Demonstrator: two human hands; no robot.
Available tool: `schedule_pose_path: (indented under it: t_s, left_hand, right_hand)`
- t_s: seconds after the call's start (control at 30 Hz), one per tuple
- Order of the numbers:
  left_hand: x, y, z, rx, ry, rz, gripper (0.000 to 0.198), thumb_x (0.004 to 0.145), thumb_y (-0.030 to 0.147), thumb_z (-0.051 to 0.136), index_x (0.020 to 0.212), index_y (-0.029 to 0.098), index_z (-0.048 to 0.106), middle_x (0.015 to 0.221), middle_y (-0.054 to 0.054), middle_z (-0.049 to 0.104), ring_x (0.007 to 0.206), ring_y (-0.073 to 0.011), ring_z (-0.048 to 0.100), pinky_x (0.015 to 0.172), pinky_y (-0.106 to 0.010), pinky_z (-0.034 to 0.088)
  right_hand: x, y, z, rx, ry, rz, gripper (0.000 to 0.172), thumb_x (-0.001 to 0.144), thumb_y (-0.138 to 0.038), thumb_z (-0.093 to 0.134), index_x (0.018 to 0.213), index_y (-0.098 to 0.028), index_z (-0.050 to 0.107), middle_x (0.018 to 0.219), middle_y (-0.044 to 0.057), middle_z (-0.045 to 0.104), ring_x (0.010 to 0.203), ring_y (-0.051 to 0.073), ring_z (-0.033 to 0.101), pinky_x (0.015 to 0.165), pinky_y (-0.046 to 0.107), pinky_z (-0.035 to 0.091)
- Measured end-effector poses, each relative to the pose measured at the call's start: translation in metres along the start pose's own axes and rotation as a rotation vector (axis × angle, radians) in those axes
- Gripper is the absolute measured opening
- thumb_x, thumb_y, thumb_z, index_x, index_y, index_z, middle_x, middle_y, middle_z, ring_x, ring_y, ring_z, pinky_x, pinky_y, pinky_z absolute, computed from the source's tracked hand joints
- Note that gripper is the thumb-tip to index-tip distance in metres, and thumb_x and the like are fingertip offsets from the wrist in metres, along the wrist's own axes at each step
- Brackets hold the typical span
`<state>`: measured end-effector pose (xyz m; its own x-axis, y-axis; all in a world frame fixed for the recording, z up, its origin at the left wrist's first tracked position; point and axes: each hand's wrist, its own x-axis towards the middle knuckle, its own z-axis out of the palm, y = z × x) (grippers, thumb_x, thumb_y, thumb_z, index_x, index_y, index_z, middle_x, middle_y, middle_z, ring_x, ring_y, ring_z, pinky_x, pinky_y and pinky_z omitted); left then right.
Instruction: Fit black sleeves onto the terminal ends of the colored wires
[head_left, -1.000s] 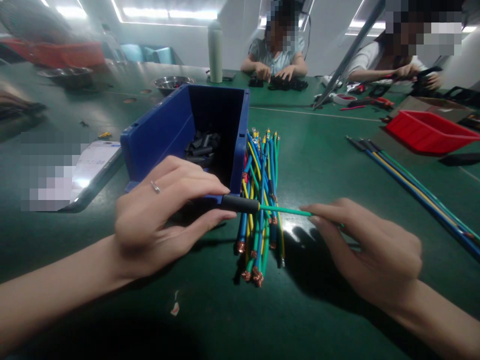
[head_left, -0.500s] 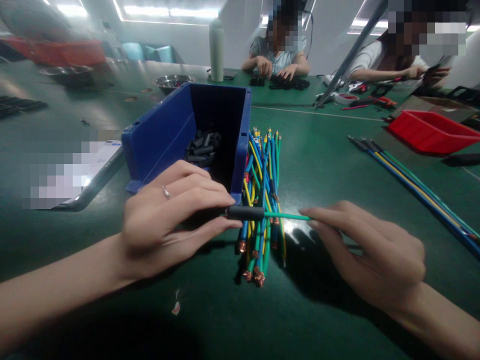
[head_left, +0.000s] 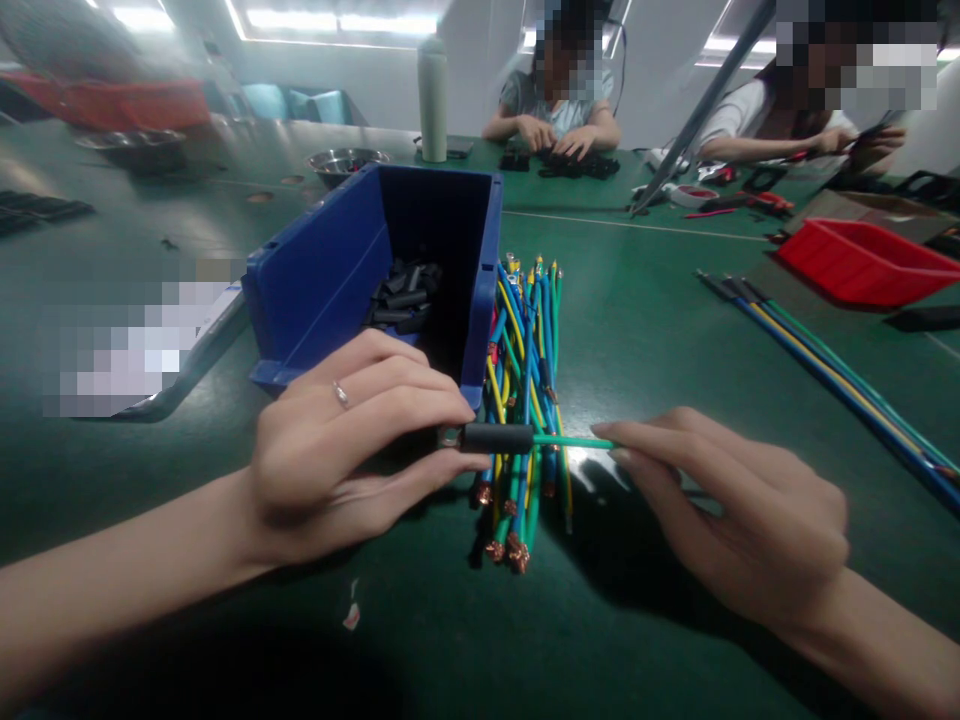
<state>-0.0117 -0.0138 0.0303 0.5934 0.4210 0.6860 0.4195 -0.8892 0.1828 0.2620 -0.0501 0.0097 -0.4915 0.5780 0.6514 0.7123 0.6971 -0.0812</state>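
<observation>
My left hand (head_left: 360, 430), with a ring on one finger, pinches the left end of a black sleeve (head_left: 499, 438) fitted around the end of a green wire (head_left: 571, 441). A bit of a metal terminal (head_left: 450, 437) shows at the sleeve's left end, between my thumb and finger. My right hand (head_left: 735, 490) pinches the green wire to the right of the sleeve. Beneath them lies a bundle of blue, green and yellow wires (head_left: 529, 340) with bare copper ends towards me. Behind my left hand, a blue bin (head_left: 322, 270) holds several loose black sleeves (head_left: 409, 295).
Finished-looking wires with black ends (head_left: 825, 370) lie at the right, near a red tray (head_left: 870, 265). A pixelated sheet (head_left: 157, 345) lies at the left. A bottle (head_left: 432, 105) and a metal bowl (head_left: 349, 163) stand farther back. Two people work across the green table (head_left: 645, 290).
My left hand and the black sleeve have shifted slightly to the right and down. More of the metal terminal shows at the sleeve's left end. My right hand has barely moved.
</observation>
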Motion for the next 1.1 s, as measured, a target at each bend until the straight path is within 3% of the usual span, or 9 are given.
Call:
schedule_pose_path:
  t_s: [0.5,0.7,0.8,0.87,1.1]
  left_hand:
    - [-0.0014,-0.0033,0.0032,-0.027,0.002,0.013,0.019,0.083,0.020,0.080,0.095,0.013,0.067,0.087,-0.003,0.074,0.083,-0.0151,0.066,0.078,-0.028,0.054]
    - [-0.0038,-0.0034,0.0031,-0.017,0.016,-0.031,0.019,0.087,0.029,0.076,0.098,0.018,0.065,0.090,-0.003,0.074,0.084,-0.0187,0.066,0.077,-0.033,0.054]
    - [-0.0049,-0.0037,0.0039,-0.072,0.036,-0.024,0.005,0.093,0.020,0.062,0.095,0.015,0.064,0.090,-0.008,0.072,0.086,-0.0204,0.064,0.078,-0.036,0.052]
    - [-0.0053,-0.0034,0.0043,-0.094,0.042,-0.034,0.009,0.093,0.011,0.055,0.093,0.015,0.062,0.090,-0.008,0.071,0.086,-0.0198,0.064,0.079,-0.037,0.052]
    - [-0.0048,-0.0015,0.0039,-0.067,0.026,-0.055,0.014,0.090,0.007,0.055,0.093,0.018,0.061,0.090,-0.005,0.070,0.086,-0.0185,0.064,0.079,-0.036,0.052]
  right_hand:
    - [-0.0007,0.0006,0.0002,-0.007,-0.013,-0.001,0.013,0.095,-0.012,0.055,0.102,-0.016,0.064,0.072,-0.001,0.067,0.057,0.007,0.061,0.050,0.019,0.042]
    - [-0.0004,0.0005,0.0006,0.012,0.003,0.020,0.013,0.094,-0.011,0.056,0.101,-0.018,0.063,0.071,-0.002,0.066,0.055,0.007,0.060,0.049,0.019,0.041]
    - [-0.0009,0.0009,0.0012,0.025,0.012,0.030,0.013,0.093,-0.011,0.058,0.103,-0.018,0.062,0.074,-0.003,0.066,0.057,0.007,0.061,0.051,0.019,0.042]
    - [-0.0011,0.0011,0.0015,0.037,0.014,0.027,0.014,0.092,-0.010,0.059,0.104,-0.018,0.061,0.076,-0.002,0.067,0.059,0.006,0.061,0.053,0.018,0.043]
    - [-0.0020,0.0003,0.0011,0.056,0.021,0.041,0.018,0.090,-0.007,0.061,0.102,-0.020,0.060,0.081,-0.001,0.068,0.064,0.008,0.063,0.054,0.020,0.046]
